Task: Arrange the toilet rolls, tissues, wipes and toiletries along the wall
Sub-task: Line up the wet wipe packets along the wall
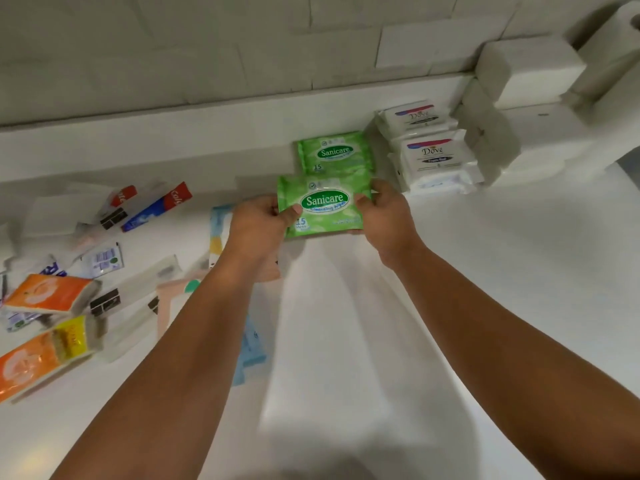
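1. Gripping the front Sanicare pack (pixel 323 209) at its two ends, the left hand (pixel 258 221) and right hand (pixel 384 213) curl round it, thumbs on top.
2. It is just in front of a second Sanicare pack (pixel 334 154) by the wall (pixel 207 46).
3. Two Dove packs (pixel 434 161) lie just right of these.
4. Toothpaste tubes (pixel 157 211) and orange tissue packs (pixel 45 294) lie scattered at the left of the counter (pixel 450 306).

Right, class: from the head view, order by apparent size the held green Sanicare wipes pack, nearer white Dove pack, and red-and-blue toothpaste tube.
Held green Sanicare wipes pack and nearer white Dove pack: look alike, so tied.
Red-and-blue toothpaste tube: smallest.
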`<control>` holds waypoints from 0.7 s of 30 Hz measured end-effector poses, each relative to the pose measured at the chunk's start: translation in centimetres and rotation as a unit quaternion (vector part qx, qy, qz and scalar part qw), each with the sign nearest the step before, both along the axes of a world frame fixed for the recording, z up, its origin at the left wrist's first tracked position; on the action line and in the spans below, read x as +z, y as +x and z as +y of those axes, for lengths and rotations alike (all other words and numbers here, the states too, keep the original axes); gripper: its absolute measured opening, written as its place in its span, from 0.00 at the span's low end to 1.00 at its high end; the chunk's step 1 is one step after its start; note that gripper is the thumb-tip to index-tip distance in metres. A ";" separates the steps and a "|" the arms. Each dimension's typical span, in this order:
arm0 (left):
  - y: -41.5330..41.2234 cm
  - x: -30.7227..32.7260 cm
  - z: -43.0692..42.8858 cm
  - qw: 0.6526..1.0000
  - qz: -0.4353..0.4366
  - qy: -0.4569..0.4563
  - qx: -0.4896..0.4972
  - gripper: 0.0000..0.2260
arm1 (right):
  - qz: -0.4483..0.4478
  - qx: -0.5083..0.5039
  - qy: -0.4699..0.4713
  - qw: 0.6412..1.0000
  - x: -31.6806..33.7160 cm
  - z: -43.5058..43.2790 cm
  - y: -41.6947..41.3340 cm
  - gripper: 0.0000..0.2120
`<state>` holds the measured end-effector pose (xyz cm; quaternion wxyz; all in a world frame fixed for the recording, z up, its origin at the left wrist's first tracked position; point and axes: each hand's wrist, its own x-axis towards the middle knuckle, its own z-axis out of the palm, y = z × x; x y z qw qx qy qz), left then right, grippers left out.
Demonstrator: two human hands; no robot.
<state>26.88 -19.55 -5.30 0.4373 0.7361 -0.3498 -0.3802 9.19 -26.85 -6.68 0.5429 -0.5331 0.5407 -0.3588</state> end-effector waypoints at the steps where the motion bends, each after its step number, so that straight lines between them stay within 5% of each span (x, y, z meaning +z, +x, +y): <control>1: -0.1 -0.1 -0.8 1.000 -0.025 0.003 -0.002 0.03 | 0.043 0.010 -0.039 0.998 -0.1 -0.7 -0.1 0.11; 5: -0.8 -0.1 -4.9 0.995 -0.098 0.007 -0.004 0.09 | 0.163 0.046 -0.184 0.968 -0.4 -3.3 -0.1 0.23; 10: -0.4 -0.9 -9.4 0.997 -0.057 0.001 0.055 0.06 | 0.275 0.074 -0.196 0.938 -0.8 -5.8 0.9 0.20; 14: 1.0 -3.2 -12.3 0.996 -0.043 0.007 0.078 0.15 | 0.288 0.073 -0.201 0.933 -1.5 -7.3 1.5 0.19; 18: 1.3 -4.2 -13.6 0.995 -0.032 0.013 0.092 0.12 | 0.334 0.091 -0.187 0.919 -2.1 -8.2 1.8 0.22; 21: 0.7 -3.7 -13.8 0.991 -0.089 0.005 0.096 0.17 | 0.349 0.086 -0.195 0.912 -2.5 -8.4 2.0 0.20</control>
